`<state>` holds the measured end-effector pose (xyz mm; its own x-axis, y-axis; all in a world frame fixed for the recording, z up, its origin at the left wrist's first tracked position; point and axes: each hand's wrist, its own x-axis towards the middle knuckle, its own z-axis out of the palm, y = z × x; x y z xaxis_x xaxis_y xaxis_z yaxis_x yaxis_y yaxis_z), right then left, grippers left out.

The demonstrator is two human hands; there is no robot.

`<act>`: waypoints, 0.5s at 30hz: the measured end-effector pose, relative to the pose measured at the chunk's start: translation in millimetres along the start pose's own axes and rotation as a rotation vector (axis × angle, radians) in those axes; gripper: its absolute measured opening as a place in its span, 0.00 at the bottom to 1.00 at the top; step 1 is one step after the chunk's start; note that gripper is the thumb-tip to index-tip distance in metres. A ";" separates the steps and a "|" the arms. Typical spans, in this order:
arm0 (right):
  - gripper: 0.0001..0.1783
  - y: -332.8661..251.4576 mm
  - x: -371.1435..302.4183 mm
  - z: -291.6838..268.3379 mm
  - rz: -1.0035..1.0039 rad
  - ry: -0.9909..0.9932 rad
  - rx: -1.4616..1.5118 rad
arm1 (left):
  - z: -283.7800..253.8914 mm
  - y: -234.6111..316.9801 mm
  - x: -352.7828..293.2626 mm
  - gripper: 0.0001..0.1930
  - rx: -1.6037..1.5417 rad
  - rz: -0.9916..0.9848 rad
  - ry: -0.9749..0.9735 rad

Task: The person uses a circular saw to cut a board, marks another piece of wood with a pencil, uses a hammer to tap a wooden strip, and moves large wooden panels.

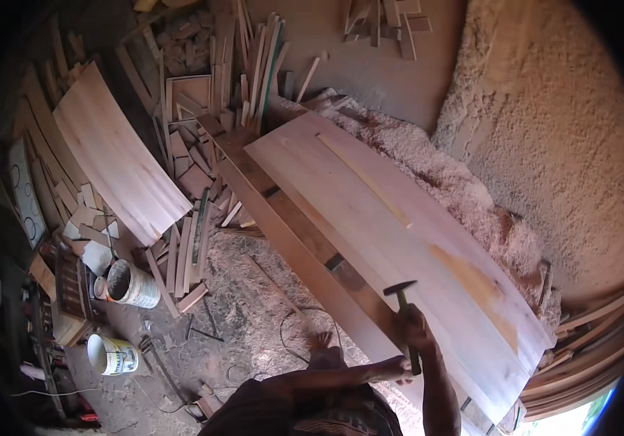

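My right hand (417,330) is closed round the handle of a hammer (400,287), its dark metal head pointing up and away from me. Beside the lower end of that handle is my left hand (395,368), its fingers drawn together; whether anything small sits in them is too indistinct to see. Both hands are over the near edge of a long, pale wooden panel (377,229) that lies aslant on a brown wooden bench (277,221). A thin wood strip (364,179) rests along the panel, and a yellowish patch (475,287) marks its surface.
Sawdust (443,163) is heaped behind the bench against a rough wall (544,131). Leftwards, another pale panel (119,156) leans among many offcuts. Two buckets (134,285) stand on the littered floor, near a long stick (275,287). Curved boards (592,349) are stacked at right.
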<state>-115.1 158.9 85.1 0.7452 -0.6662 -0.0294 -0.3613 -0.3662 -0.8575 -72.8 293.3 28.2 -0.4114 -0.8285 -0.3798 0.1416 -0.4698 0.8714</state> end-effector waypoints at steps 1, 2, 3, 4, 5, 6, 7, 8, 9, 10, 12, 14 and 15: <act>0.12 -1.9 0.2 6.8 0.010 0.028 -0.003 | -15.6 -4.9 -7.9 0.18 -0.005 0.024 -0.029; 0.12 -3.9 -0.5 12.2 0.019 0.057 -0.007 | -35.2 -10.5 -16.9 0.18 -0.009 0.049 -0.057; 0.12 -4.9 -4.7 12.9 0.099 0.055 0.039 | -64.2 -18.8 -25.7 0.19 0.013 0.141 -0.033; 0.11 -5.1 -7.2 13.5 0.172 0.049 0.093 | -101.8 -27.4 -39.2 0.19 0.041 0.229 0.004; 0.11 -3.8 -8.6 11.7 0.249 0.051 0.146 | -141.4 -28.2 -51.4 0.16 0.385 0.369 0.188; 0.11 4.3 -18.9 0.2 0.288 0.083 0.137 | -163.5 16.4 -74.9 0.12 -0.377 0.019 0.450; 0.11 -2.6 -20.5 0.2 0.296 0.072 0.147 | -200.9 25.3 -99.3 0.07 -0.623 0.257 0.705; 0.11 -7.3 -22.5 -0.7 0.307 0.065 0.155 | -244.1 31.6 -123.7 0.14 -0.755 0.476 0.878; 0.12 -10.0 -22.3 1.1 0.288 0.059 0.120 | -287.3 31.3 -149.2 0.25 -0.896 0.818 0.931; 0.12 -4.4 -33.8 -10.3 0.305 0.096 0.061 | -304.1 78.4 -169.3 0.35 -0.950 0.740 1.014; 0.13 -8.8 -41.9 -16.3 0.332 0.078 0.105 | -346.6 128.4 -209.0 0.39 -0.929 0.895 0.971; 0.13 -16.4 -50.2 -22.0 0.393 0.065 0.135 | -374.3 160.4 -222.7 0.37 -0.872 0.922 0.804; 0.13 -25.3 -49.8 -20.3 0.398 0.045 0.159 | -396.4 161.3 -227.2 0.33 -0.857 0.935 0.847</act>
<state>-154.5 188.1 118.7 0.5389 -0.7640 -0.3547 -0.5223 0.0273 -0.8523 400.4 285.0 132.0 0.6974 -0.7044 -0.1322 0.6354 0.5223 0.5687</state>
